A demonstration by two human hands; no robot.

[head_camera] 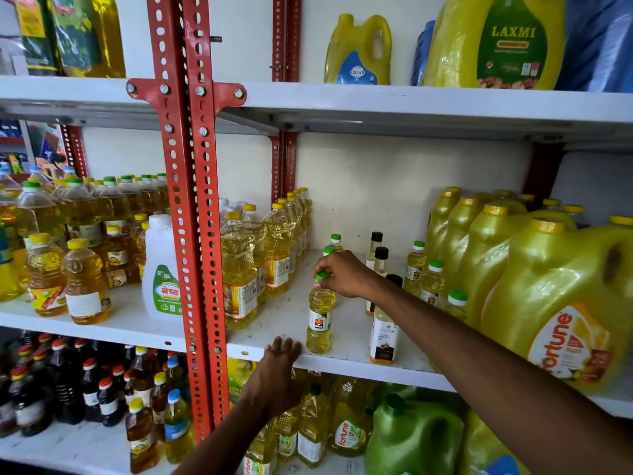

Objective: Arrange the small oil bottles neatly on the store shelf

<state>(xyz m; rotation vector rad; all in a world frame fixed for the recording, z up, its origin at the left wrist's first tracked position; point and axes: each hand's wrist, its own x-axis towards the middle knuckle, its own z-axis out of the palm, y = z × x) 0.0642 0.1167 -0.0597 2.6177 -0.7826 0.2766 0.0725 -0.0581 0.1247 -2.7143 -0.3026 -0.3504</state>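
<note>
A small oil bottle (320, 315) with a green cap and yellow oil stands near the front of the white middle shelf (284, 317). My right hand (346, 274) grips its cap from above. Behind it stand two more small green-capped bottles (335, 242). To the right are several others (432, 282) and black-capped coconut oil bottles (383, 332), partly hidden by my right forearm. My left hand (281, 358) rests on the shelf's front edge, fingers spread, holding nothing.
Tall yellow-capped oil bottles (239, 269) line the shelf's left side beside the red steel upright (195, 234). Large yellow Fortune jugs (555, 303) crowd the right. Dark and amber bottles (85, 389) fill the lower shelf, with big cans (496, 42) above.
</note>
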